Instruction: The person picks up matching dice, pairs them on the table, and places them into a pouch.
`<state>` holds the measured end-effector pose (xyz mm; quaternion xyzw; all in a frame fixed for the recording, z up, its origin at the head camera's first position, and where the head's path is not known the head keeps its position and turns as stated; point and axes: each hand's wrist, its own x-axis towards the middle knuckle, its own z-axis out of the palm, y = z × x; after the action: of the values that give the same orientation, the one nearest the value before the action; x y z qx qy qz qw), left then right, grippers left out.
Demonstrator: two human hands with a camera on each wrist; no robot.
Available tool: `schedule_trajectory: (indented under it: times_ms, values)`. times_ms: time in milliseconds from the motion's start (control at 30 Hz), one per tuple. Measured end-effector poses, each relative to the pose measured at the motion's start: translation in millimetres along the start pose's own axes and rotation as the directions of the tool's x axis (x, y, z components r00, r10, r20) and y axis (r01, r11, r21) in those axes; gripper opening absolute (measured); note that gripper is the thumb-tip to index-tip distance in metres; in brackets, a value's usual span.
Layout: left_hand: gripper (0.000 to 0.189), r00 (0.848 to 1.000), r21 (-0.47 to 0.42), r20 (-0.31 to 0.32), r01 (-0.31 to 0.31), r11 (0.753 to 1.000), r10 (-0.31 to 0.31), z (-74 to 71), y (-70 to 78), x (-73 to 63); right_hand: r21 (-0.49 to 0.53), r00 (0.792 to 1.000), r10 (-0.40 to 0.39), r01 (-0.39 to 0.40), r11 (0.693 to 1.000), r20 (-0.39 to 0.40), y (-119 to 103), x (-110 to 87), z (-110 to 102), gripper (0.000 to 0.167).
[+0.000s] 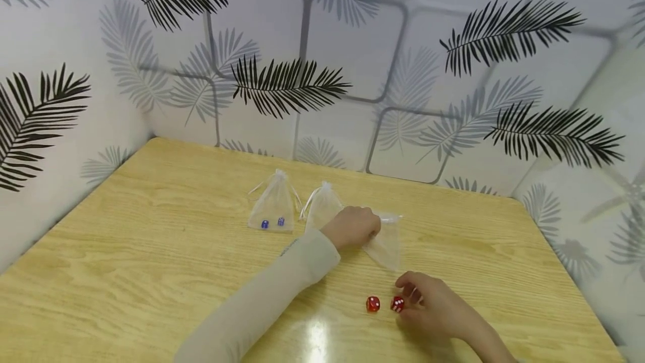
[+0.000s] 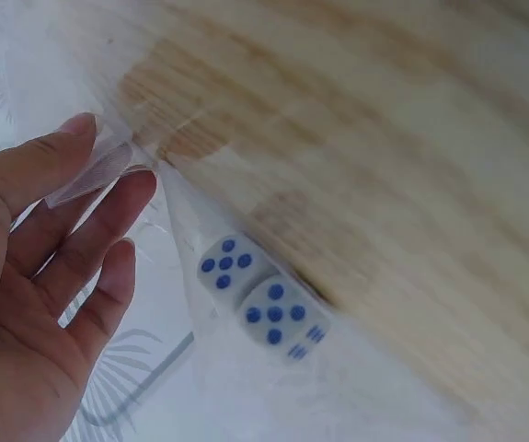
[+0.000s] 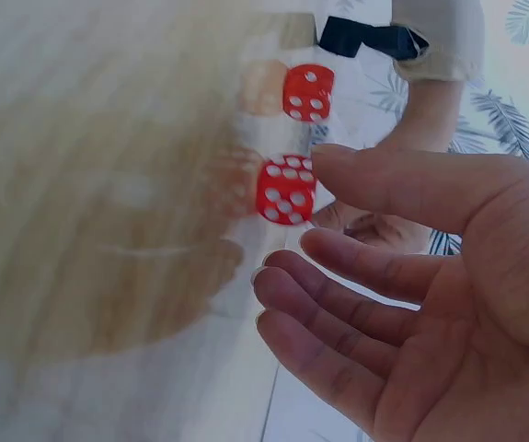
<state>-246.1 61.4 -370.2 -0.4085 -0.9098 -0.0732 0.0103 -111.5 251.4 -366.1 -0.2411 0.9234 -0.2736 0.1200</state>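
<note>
My left hand (image 1: pixel 351 227) pinches a white mesh drawstring bag (image 1: pixel 385 245), its edge between thumb and fingers in the left wrist view. Beside it, the middle mesh bag (image 1: pixel 321 206) is partly hidden behind this hand. Two white dice with blue pips (image 2: pixel 282 315) show through mesh in the left wrist view. My right hand (image 1: pixel 438 307) is low over the table with loosely bent fingers around the side of a red die (image 1: pixel 397 303); its thumb tip is right at that die in the right wrist view. Another red die (image 1: pixel 373 303) lies just left of it.
A third mesh bag (image 1: pixel 272 203) lies farther left with two blue dice (image 1: pixel 265 224) in it. Everything rests on a wood-grain table (image 1: pixel 126 251). A leaf-patterned wall covering (image 1: pixel 347 133) borders its back and sides.
</note>
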Motion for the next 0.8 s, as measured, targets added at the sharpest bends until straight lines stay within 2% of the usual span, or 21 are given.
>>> schedule_trajectory:
  times_ms: [200,367,533,667,800]
  values:
    - [0.046,1.000,-0.026,-0.022,-0.022,0.999,0.021,-3.0,-2.9,-4.4,0.005,0.998,0.056,-0.055,0.998,-0.023,2,-2.5,-10,0.033]
    - [0.047,0.995,0.026,-0.077,-0.056,0.998,0.058,-5.8,-4.2,-10.6,0.012,0.994,0.097,-0.097,0.995,-0.045,-1,-1.1,-24,0.035]
    - [0.047,0.984,0.062,-0.138,-0.104,0.993,0.111,-8.4,-4.8,-18.1,0.041,0.989,0.129,-0.127,0.991,-0.066,-3,2.2,-34,0.036]
    - [0.044,0.982,0.119,-0.134,-0.114,0.986,0.129,-11.3,-3.9,-27.4,0.053,0.986,0.142,-0.138,0.989,-0.084,-4,8.6,-38,0.035]
    - [0.033,0.982,0.166,-0.132,-0.111,0.980,0.133,-13.9,-1.0,-35.5,0.054,0.982,0.149,-0.144,0.988,-0.112,-5,15.9,-41,0.033]
